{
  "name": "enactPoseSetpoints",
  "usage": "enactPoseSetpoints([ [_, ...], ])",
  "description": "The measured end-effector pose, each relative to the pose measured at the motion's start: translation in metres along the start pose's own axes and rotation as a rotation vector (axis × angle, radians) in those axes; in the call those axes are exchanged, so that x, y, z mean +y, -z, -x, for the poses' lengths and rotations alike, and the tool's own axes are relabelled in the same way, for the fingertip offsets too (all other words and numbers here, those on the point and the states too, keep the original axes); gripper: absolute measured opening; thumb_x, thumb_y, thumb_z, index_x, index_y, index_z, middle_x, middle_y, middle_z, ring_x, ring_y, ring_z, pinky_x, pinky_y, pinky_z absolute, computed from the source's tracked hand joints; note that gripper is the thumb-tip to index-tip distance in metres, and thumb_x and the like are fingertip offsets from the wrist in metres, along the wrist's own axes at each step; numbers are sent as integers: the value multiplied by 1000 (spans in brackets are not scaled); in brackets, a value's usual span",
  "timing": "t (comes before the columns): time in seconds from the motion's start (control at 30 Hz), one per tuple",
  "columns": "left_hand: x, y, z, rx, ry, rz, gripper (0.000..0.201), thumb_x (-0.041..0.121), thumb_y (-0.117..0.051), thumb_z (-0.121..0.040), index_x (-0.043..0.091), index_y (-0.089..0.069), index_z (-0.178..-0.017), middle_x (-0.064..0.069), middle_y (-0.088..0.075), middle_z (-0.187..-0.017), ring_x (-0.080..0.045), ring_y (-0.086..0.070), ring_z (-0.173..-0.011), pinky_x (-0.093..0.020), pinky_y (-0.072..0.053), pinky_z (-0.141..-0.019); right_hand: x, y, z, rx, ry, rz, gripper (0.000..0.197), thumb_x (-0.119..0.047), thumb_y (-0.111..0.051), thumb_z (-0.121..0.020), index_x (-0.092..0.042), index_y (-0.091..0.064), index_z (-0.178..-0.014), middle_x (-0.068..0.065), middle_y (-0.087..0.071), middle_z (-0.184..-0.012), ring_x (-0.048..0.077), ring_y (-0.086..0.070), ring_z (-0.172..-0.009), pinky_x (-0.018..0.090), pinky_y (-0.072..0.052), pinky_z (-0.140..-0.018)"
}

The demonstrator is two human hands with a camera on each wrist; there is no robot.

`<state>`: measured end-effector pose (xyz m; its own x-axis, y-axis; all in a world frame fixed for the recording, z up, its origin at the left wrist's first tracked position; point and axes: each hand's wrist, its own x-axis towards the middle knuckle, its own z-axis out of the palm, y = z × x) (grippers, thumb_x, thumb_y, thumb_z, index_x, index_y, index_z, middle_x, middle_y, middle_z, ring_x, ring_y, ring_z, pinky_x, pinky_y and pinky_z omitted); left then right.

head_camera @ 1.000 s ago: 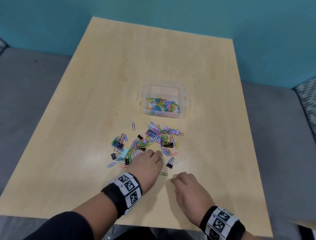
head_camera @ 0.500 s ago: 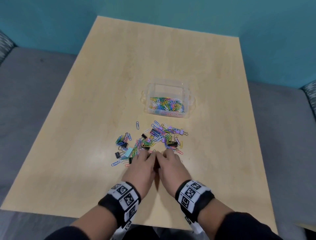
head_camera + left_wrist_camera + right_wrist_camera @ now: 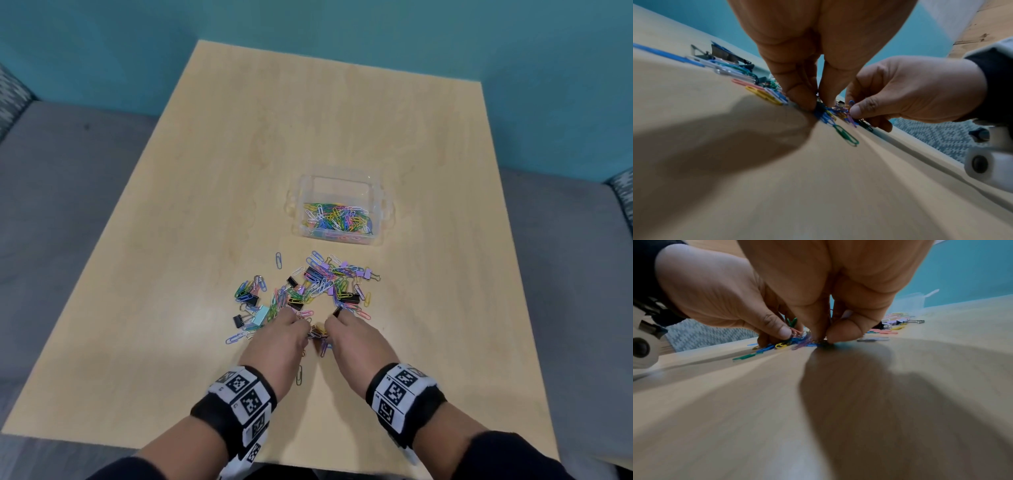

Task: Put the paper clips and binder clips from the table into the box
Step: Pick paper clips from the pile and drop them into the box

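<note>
A loose scatter of coloured wire paper clips and small black, lilac and pale-blue binder clips [image 3: 308, 294] lies on the light wooden table [image 3: 239, 154], just on the near side of a small clear plastic box [image 3: 380, 205]. The box stands past the middle of the table and already has a layer of coloured paper clips [image 3: 337, 219] on its floor.

At the near edge of the scatter both hands come together over a small bunch of paper clips [image 3: 830, 113]. The left hand [image 3: 277, 346] has its fingers curled down and its thumb close to them, pinching clips against the table. The right hand [image 3: 356, 342] does the same from the other side, thumb and forefinger narrowed onto the bunch, with a small black binder clip [image 3: 337, 311] at its fingertips. A single green paper clip [image 3: 845, 136] lies flat just nearer than the bunch.

Black wrist bands with square black-and-white markers [image 3: 246, 401] wrap both wrists. Grey upholstered seating [image 3: 68, 192] flanks the table below a teal wall [image 3: 342, 31].
</note>
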<state>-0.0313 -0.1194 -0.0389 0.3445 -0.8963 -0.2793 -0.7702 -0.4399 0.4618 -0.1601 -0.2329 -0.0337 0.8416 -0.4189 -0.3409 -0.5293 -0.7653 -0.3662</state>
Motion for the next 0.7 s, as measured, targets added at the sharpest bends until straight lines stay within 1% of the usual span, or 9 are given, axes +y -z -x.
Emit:
enactPoseSetpoints([
  [0.1, -4, 2, -1, -7, -3, 12, 10, 17, -59, -89, 14, -53, -81, 2, -41, -85, -23, -51, -65, -33, -42, -55, 6, 5, 0, 12, -78, -91, 5, -11, -51, -91, -15, -49, -88, 2, -48, -91, 24, -45, -71, 35, -38, -59],
  [0.17, -6, 6, -2, -22, 0, 57, 10, 20, -59, -90, 14, -54, -83, 4, -41, -85, -21, -51, -68, -33, -44, -59, 10, 13, 0, 3, -132, -246, 8, -21, -51, -93, -16, -52, -87, -1, -52, -90, 21, -50, -78, 36, -42, -68],
  [0.2, -6, 8, -2, -28, 11, 90, 8, 21, -59, -89, 15, -56, -84, 6, -42, -86, -19, -52, -70, -32, -44, -62, 13, 17, 1, 9, -148, -325, 9, -23, -53, -92, -16, -54, -84, -2, -53, -87, 18, -51, -77, 35, -42, -69],
  [0.33, -4, 30, -10, -21, 82, 290, 10, 27, -67, -83, 20, -61, -79, 7, -51, -81, -12, -52, -73, -32, -43, -67, 22, 38, -4, 9, -293, -652, 9, -17, -59, -84, -19, -57, -75, -7, -54, -68, 9, -48, -55, 27, -45, -52],
  [0.4, -1, 49, -26, 6, 112, 361, 12, 30, -71, -81, 23, -63, -76, 4, -55, -79, -14, -55, -70, -32, -45, -66, 28, 56, -16, 47, -355, -778, 8, -14, -59, -83, -15, -59, -75, -5, -52, -60, 11, -46, -48, 21, -40, -42],
  [0.47, 3, 71, -52, 70, 99, 354, 11, 30, -72, -80, 25, -64, -75, 4, -56, -77, -13, -57, -68, -30, -45, -65, 34, 79, -37, 109, -355, -804, 10, -10, -60, -84, -13, -58, -74, -4, -50, -54, 14, -46, -44, 19, -36, -39],
  [0.57, 11, 103, -101, 170, 88, 316, 10, 30, -70, -81, 24, -63, -78, 3, -58, -75, -16, -60, -65, -30, -49, -63, 47, 114, -79, 215, -331, -753, 16, -11, -60, -85, -17, -56, -72, -5, -53, -54, 18, -52, -46, 31, -48, -45],
  [0.63, 17, 116, -132, 212, 92, 331, 10, 28, -71, -80, 23, -64, -78, 1, -59, -73, -20, -61, -63, -35, -53, -63, 52, 130, -104, 276, -326, -687, 12, -15, -61, -83, -18, -56, -72, -1, -57, -61, 24, -60, -54, 43, -58, -57],
  [0.7, 23, 121, -155, 212, 102, 351, 9, 26, -72, -79, 21, -65, -78, 3, -58, -69, -21, -60, -63, -37, -55, -65, 50, 143, -122, 318, -330, -655, 11, -17, -64, -80, -19, -58, -71, 0, -59, -65, 29, -64, -64, 50, -58, -64],
])
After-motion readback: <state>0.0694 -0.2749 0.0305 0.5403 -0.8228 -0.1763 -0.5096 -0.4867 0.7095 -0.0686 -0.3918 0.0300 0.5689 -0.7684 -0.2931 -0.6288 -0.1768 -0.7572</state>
